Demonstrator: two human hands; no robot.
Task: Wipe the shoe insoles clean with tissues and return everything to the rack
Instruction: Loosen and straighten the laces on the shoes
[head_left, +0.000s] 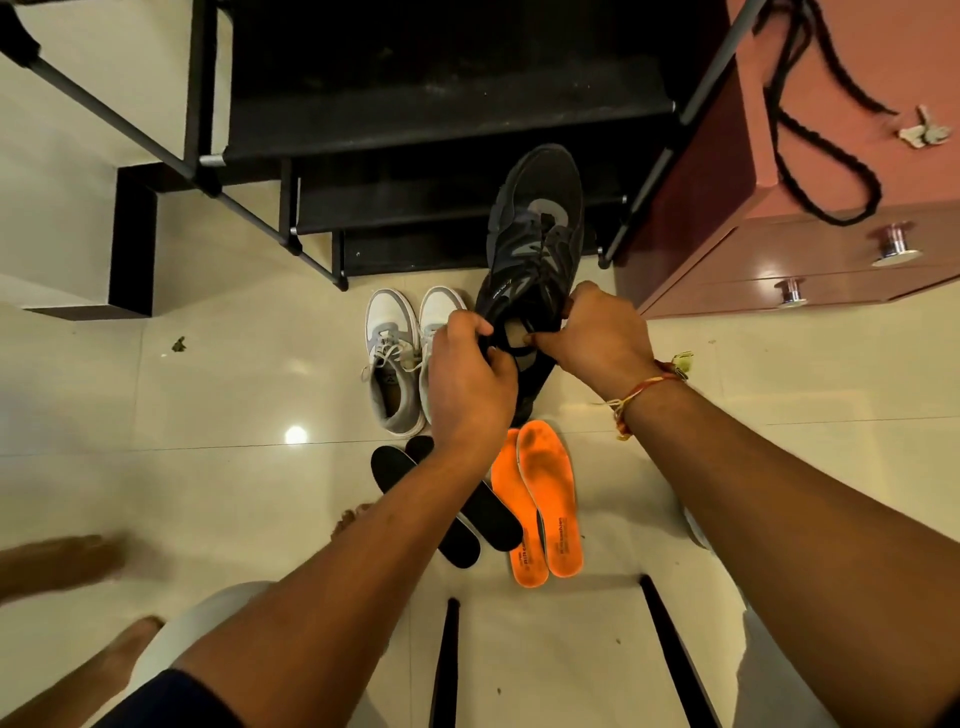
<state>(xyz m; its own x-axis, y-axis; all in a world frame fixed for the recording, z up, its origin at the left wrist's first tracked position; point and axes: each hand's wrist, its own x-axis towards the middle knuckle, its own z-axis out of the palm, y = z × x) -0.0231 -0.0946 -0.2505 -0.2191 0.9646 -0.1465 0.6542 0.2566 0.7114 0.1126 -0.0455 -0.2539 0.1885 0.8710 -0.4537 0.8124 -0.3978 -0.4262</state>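
I hold a dark grey sneaker (537, 234) up in front of the black shoe rack (415, 130), toe pointing away. My left hand (470, 379) grips the left side of its opening and my right hand (597, 332) pinches the right side of the collar. Two orange insoles (545, 509) lie overlapped on the floor below the shoe. Two black insoles (488, 514) lie to their left, partly hidden by my left forearm. A pair of white and grey sneakers (395, 353) stands on the floor left of the held shoe.
A reddish-brown drawer cabinet (831, 234) stands at the right, with a black cord (826, 156) and keys (927, 134) on top. Cream tiled floor (208, 415) spreads around. Bare feet (62, 561) are at the lower left, and black chair legs (447, 665) at the bottom.
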